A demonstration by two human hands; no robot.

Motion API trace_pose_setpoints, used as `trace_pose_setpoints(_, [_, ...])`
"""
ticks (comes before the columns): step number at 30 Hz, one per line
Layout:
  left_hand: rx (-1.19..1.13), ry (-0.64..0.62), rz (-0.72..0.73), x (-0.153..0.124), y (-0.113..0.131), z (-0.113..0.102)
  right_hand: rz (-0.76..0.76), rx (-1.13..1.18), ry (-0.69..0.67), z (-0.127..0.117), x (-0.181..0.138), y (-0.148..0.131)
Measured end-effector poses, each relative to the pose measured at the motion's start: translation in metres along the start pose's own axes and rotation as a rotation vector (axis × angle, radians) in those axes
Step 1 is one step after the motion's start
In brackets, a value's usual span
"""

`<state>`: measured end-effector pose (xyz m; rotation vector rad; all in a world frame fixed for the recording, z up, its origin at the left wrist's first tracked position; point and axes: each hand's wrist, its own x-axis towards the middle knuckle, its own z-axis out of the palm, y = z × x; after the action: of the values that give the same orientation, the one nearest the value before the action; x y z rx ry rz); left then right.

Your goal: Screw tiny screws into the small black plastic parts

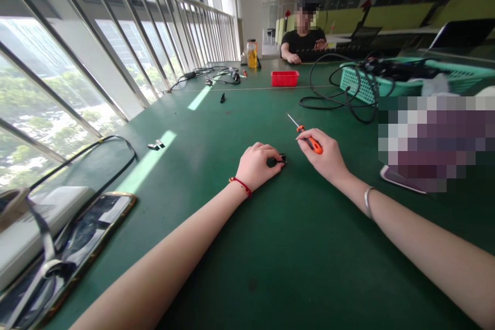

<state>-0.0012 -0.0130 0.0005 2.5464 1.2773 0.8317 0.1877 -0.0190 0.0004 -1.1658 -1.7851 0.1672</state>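
Left hand is curled, fingertips pinching a small black part down on the tabletop, about mid-width and well back from the far edge. Right hand is closed round the orange handle of the screwdriver. The shaft points away and left, with the tip off the part and in the air.

My take on doing it well: pin the part flat so it can't spin, and move the fingertips clear of the screw head. Bring the tip down square and seat it before turning, using light torque. Part detail is too small to read. The red tray and cable basket sit well apart, toward the far edge.
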Motion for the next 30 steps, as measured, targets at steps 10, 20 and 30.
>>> trace_pose_setpoints(10, [0.293, 0.23, -0.42, -0.055, -0.051, -0.068, 0.014, 0.022, -0.035, 0.001, -0.001, 0.002])
trace_pose_setpoints(20, [0.523, 0.255, -0.869, -0.087, -0.086, -0.123, 0.003, 0.019, -0.097, 0.002, -0.002, 0.002])
trace_pose_setpoints(30, [0.439, 0.303, -0.982, -0.089, -0.106, -0.131, 0.022, 0.033, -0.134, 0.004, -0.002, 0.004])
